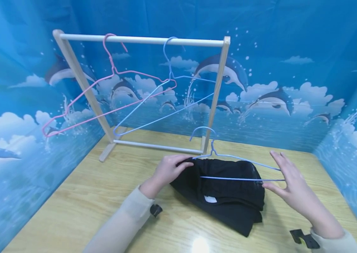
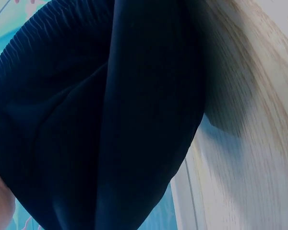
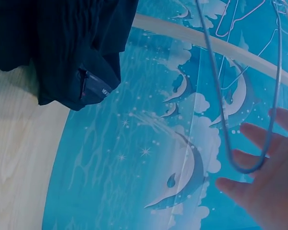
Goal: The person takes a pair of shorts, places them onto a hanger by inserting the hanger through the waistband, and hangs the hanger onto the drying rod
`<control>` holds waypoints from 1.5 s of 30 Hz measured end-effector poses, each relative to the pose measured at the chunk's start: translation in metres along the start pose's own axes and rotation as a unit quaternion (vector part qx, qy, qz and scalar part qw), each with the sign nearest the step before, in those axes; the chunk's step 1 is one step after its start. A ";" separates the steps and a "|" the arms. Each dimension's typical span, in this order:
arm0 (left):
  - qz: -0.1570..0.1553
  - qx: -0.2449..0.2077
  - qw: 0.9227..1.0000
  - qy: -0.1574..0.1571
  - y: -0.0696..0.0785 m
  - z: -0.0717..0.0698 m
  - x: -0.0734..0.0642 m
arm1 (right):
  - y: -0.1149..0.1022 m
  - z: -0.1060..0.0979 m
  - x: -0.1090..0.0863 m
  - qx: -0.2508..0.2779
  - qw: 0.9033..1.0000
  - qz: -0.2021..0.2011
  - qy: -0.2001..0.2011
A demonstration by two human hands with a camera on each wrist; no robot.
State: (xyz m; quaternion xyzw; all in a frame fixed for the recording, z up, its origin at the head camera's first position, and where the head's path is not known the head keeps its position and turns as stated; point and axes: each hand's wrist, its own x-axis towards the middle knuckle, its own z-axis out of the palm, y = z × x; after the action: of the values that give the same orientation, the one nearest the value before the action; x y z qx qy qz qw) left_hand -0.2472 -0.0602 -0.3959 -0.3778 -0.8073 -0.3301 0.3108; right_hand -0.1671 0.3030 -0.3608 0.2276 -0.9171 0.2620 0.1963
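**Blue hanger being worked into black garment**

A black garment [image 1: 229, 204] is being held over the table [image 1: 86, 196], in front of the wooden rack [image 1: 143, 39]. Its left edge is being pinched between thumb and fingers by the left hand [image 1: 169, 171], and the left end of a blue hanger [image 1: 235, 179] is being hidden by the cloth there. The hanger's bare right end is being met by the right hand [image 1: 295, 191], whose fingers are being spread wide, not wrapped round the wire. The step is probably being done best when the opening is being held taut and the wire is being guided level, clear of folds. A white label [image 1: 210, 199] is being shown, its print unreadable. Beside a zip [image 3: 84, 80], pale lettering [image 3: 105, 92] is being displayed, too small to be read surely.
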 end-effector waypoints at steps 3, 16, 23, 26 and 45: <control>0.002 -0.002 1.000 0.011 -0.001 0.000 -0.001 | 0.003 -0.001 -0.003 0.025 0.999 0.015 0.012; -0.042 -0.071 0.995 0.047 -0.004 0.000 -0.003 | 0.013 0.013 -0.009 0.106 0.989 -0.032 0.101; -0.043 -0.071 0.995 0.057 -0.005 -0.002 -0.003 | 0.020 0.015 -0.015 0.126 0.988 -0.003 0.092; -0.038 -0.070 0.995 0.056 -0.005 -0.002 -0.003 | 0.023 0.017 -0.016 0.122 0.989 0.012 0.084; -0.041 -0.069 0.995 0.054 -0.003 -0.003 -0.004 | 0.038 0.042 -0.026 0.026 0.999 0.005 -0.037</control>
State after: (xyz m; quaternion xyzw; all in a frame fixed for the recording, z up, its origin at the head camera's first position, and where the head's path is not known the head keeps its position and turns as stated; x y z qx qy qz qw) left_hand -0.2472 -0.0653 -0.3981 -0.3465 -0.7793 -0.4179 0.3131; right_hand -0.1756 0.3163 -0.4218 0.2378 -0.9177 0.2780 0.1550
